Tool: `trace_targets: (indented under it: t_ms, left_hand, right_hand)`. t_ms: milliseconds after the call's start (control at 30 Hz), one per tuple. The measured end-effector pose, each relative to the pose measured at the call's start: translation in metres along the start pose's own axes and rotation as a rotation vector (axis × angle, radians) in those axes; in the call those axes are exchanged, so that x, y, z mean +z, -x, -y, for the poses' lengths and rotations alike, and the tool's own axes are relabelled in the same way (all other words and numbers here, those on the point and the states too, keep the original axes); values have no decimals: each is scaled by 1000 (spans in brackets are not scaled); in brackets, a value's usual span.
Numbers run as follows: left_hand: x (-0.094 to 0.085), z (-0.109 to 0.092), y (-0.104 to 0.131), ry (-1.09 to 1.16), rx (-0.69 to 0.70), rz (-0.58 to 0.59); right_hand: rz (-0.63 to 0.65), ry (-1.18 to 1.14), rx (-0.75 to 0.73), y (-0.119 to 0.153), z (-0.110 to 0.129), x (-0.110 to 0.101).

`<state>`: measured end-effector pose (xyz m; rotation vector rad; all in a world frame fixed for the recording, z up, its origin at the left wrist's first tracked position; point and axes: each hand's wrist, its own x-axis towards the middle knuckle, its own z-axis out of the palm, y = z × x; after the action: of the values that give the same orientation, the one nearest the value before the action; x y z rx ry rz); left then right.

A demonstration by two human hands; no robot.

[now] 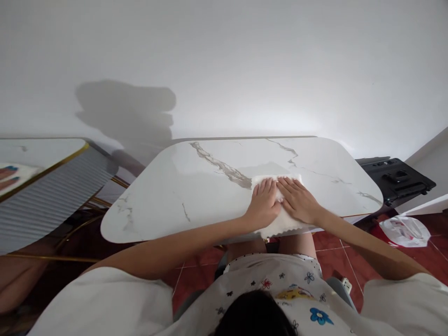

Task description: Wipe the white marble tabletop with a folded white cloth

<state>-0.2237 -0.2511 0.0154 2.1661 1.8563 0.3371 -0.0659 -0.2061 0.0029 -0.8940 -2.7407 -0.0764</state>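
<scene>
A white cloth (285,225) with a scalloped edge lies spread on a white marble-patterned table (210,196), its near edge reaching past the table's front edge. My left hand (263,204) rests flat on the cloth, fingers stretched forward. Just to its right, my right hand (297,199) also lies flat on the cloth, its fingers pointing forward and to the left. The two hands touch or nearly touch near the thumbs. Part of the cloth is hidden beneath them.
A white wall (224,70) rises behind the table. A black case (395,179) stands at the right, with a white plastic bag (404,231) below it. At the left is another table (56,147) with a ribbed side, where another person's hand (9,177) rests on a pale cloth.
</scene>
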Motion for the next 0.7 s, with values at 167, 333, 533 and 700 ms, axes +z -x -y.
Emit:
trace_targets:
  t_ms: [167, 333, 533, 700]
  left_hand:
    - [-3, -33, -1, 149, -89, 190]
    - [1, -52, -30, 138, 34, 106]
    - [17, -47, -91, -30, 162, -216]
    - [21, -32, -141, -110, 101, -276]
  right_hand:
    - [14, 8, 12, 36, -12, -12]
    - [-20, 105, 229, 44, -35, -11]
    - [104, 111, 362, 0, -81, -6]
    - [83, 133, 362, -41, -116, 3]
